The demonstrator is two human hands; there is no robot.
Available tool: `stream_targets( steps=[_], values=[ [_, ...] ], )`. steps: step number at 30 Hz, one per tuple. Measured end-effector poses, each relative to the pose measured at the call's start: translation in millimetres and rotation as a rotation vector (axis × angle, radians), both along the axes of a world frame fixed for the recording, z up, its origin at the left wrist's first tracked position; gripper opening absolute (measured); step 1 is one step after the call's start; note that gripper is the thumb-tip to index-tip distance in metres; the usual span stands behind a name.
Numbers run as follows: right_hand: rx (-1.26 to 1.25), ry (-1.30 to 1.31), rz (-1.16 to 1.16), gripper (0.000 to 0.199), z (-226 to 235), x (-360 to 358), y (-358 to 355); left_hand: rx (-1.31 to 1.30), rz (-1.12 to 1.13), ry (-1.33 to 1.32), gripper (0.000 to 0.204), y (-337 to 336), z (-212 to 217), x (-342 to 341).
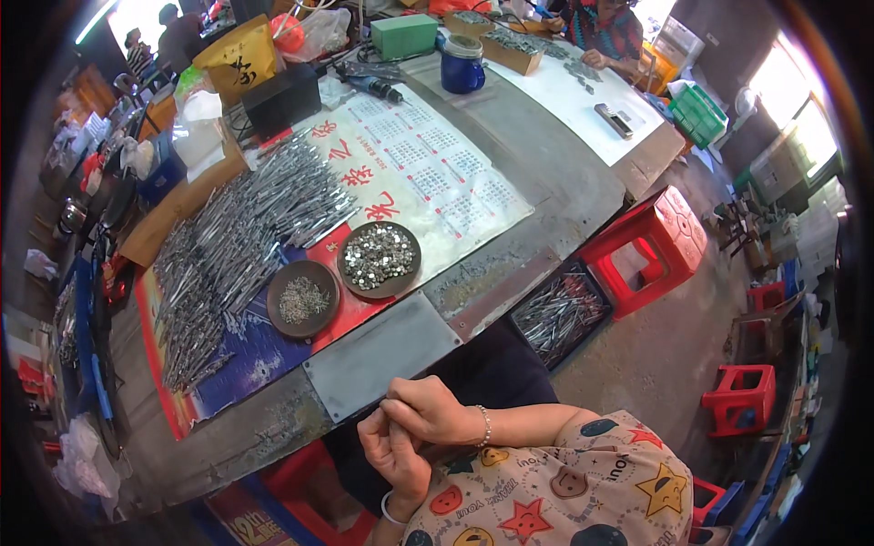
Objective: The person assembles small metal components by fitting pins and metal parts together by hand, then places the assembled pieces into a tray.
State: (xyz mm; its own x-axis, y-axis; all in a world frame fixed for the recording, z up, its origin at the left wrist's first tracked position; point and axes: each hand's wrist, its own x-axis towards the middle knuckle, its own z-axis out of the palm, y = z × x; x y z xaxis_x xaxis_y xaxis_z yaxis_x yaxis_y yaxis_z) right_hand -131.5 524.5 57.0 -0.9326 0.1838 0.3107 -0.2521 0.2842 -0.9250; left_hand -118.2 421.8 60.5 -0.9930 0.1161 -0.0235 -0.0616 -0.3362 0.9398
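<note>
My left hand (397, 458), with a white bangle at its wrist, and my right hand (431, 411), with a beaded bracelet, meet in front of my body near the table edge. Both have bent fingers pinched together at the tips; anything between them is hidden or too small to make out. Just beyond them lies a grey metal plate (382, 353) at the table's edge. Past it stand a brown bowl of small metal pins (303, 300) and another bowl of shiny round metal pieces (380, 260). A large heap of thin metal rods (246, 246) spreads to the left.
A calendar sheet (428, 164) covers part of the table, with a blue mug (462, 65) and a black box (280, 98) behind. A bin of metal rods (562, 314) and a red stool (651, 250) stand at the right. Another person (605, 41) sits across the table.
</note>
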Motion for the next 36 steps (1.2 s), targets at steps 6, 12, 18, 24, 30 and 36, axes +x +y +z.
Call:
stream_targets(
  steps=[6, 12, 18, 24, 30, 36],
  values=[
    [-0.088, -0.003, 0.074, 0.024, 15, -3, 6, 0.033, -0.123, -0.093, 0.019, -14, 15, -4],
    [-0.057, 0.043, 0.031, 0.029, 9, -1, 1, -0.041, -0.079, 0.022, 0.021, -9, 13, -6],
    [0.104, 0.234, -0.016, 0.023, -2, -4, -1, 0.064, -0.078, -0.024, 0.017, -12, 3, -1],
    [0.06, 0.138, -0.003, 0.019, 1, -1, -5, 0.074, -0.03, -0.029, 0.015, -4, 10, 0],
    [-0.006, 0.285, -0.044, 0.014, 3, -7, -6, 0.085, 0.005, 0.049, 0.017, -6, 4, 2],
    [0.095, 0.283, 0.024, 0.019, -3, -11, -2, 0.095, -0.031, -0.065, 0.02, -9, 0, 0]
  ],
)
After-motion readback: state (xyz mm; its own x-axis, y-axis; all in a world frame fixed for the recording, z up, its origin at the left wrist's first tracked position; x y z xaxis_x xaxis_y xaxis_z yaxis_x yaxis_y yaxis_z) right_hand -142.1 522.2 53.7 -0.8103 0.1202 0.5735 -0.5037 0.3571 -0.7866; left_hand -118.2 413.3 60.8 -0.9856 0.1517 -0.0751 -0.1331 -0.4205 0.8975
